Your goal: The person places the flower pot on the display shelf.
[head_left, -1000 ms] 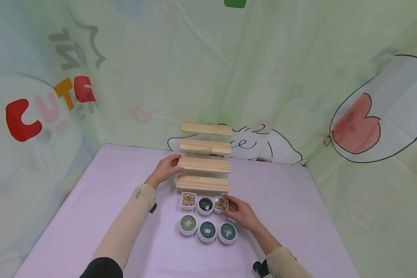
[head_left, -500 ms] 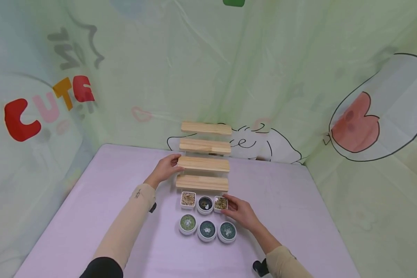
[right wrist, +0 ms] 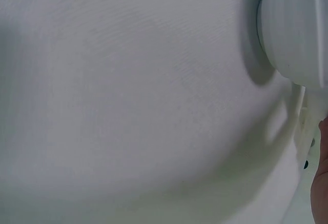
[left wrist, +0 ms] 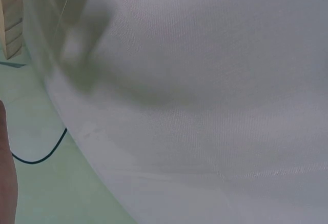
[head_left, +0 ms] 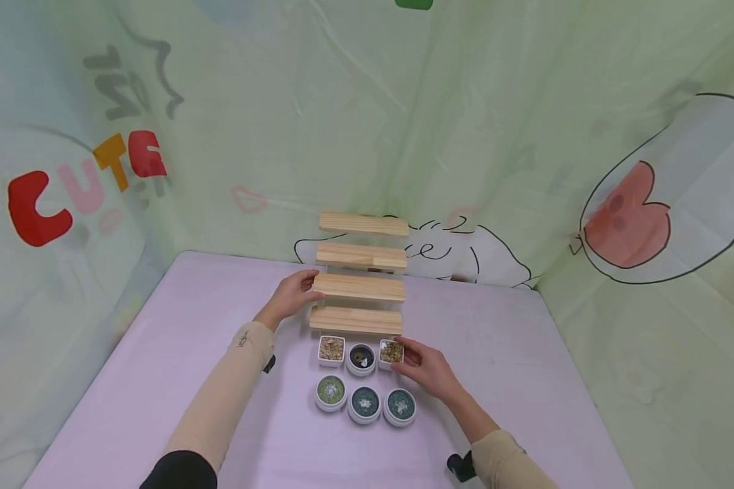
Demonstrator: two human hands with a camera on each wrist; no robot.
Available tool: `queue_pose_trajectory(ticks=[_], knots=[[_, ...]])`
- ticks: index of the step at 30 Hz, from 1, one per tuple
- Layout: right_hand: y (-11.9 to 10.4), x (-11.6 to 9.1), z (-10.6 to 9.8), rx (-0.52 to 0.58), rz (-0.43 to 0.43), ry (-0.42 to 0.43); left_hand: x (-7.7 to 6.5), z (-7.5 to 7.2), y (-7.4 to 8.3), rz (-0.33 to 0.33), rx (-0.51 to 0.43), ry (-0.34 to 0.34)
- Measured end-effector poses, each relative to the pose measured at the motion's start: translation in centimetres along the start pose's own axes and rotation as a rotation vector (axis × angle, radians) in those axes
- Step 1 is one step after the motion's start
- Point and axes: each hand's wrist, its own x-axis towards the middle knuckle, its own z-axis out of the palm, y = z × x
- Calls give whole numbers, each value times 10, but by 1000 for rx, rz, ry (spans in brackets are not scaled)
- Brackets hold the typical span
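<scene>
A tiered wooden display shelf (head_left: 359,287) with several pale planks stands at the back of the table. My left hand (head_left: 289,295) grips its left side at the second plank from the front, thumb in front and fingers behind. In front of the shelf my right hand (head_left: 428,369) pinches a small square white pot (head_left: 391,352) of brownish granules between thumb and fingers. Left of that pot are a round pot with a dark top (head_left: 361,358) and another square pot of tan granules (head_left: 331,349). The left wrist view catches only the edge of my left hand (left wrist: 7,172).
Nearer me, a row holds a round pot with a light green top (head_left: 331,391) and two with dark green tops, one in the middle (head_left: 365,403) and one at right (head_left: 400,405). A pale lilac cloth (head_left: 495,380) covers the table. Printed curtains (head_left: 355,122) hang around it.
My right hand has shifted slightly to the right with the square pot, widening the gap to the round dark pot beside it. My left hand stays on the shelf.
</scene>
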Motion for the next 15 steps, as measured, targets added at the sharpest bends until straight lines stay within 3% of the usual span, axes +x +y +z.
queue_pose_trajectory(ticks=[15], knots=[[-8,1,-3,20,-6,-12,1,0,1,-2,9,5]])
